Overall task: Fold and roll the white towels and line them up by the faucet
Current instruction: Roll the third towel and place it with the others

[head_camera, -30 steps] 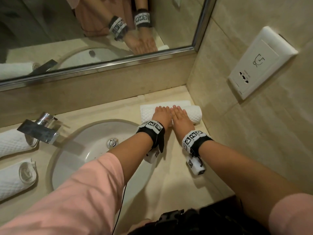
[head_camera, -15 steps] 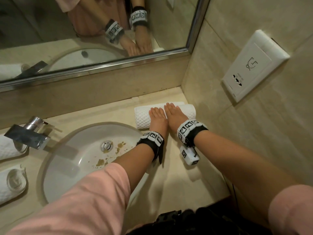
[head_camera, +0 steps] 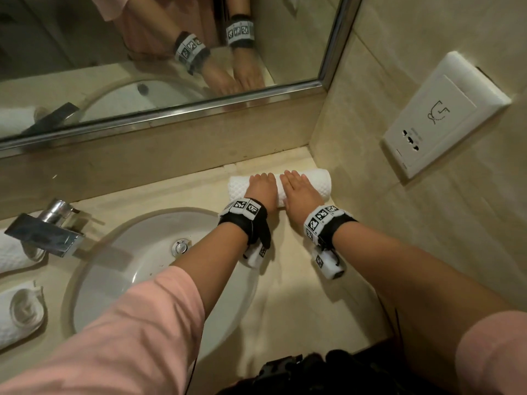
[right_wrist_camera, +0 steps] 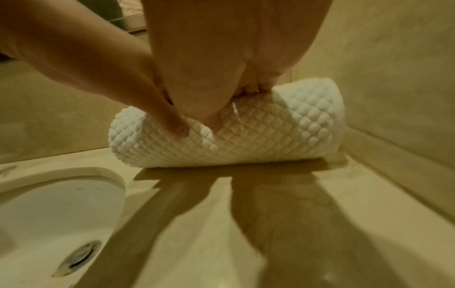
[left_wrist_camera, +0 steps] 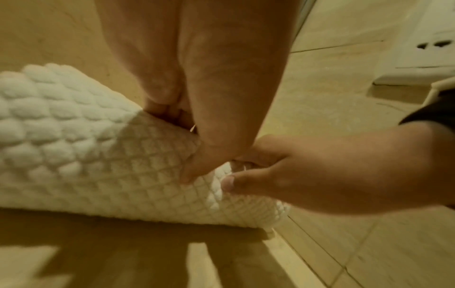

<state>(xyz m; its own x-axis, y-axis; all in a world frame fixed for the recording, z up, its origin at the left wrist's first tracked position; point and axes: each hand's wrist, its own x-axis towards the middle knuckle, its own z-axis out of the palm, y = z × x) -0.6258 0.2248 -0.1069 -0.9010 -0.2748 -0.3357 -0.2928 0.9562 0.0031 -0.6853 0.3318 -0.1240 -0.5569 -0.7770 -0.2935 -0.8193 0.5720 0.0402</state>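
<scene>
A white waffle-textured towel roll point(head_camera: 316, 185) lies on the beige counter in the back right corner, close to the side wall. Both hands lie side by side on it. My left hand point(head_camera: 261, 186) covers the roll's middle, and my right hand point(head_camera: 296, 188) covers the part to its right. In the wrist views the fingers reach over the top of the towel roll point(left_wrist_camera: 86, 155) point(right_wrist_camera: 283, 136) while both thumbs dig into its near side. Two finished rolls lie left of the chrome faucet point(head_camera: 48, 228): one rolled towel point(head_camera: 11, 253) behind it and another rolled towel point(head_camera: 21, 312) nearer me.
The oval white sink point(head_camera: 137, 252) takes up the counter's middle, just left of my forearms. A mirror point(head_camera: 171, 52) runs along the back wall. A white outlet plate point(head_camera: 445, 112) sits on the right wall. A strip of bare counter point(head_camera: 299, 309) lies under my right forearm.
The roll has turned away from me toward the back wall, taking up the flat strip of towel that lay behind it. Both hands moved forward with it.
</scene>
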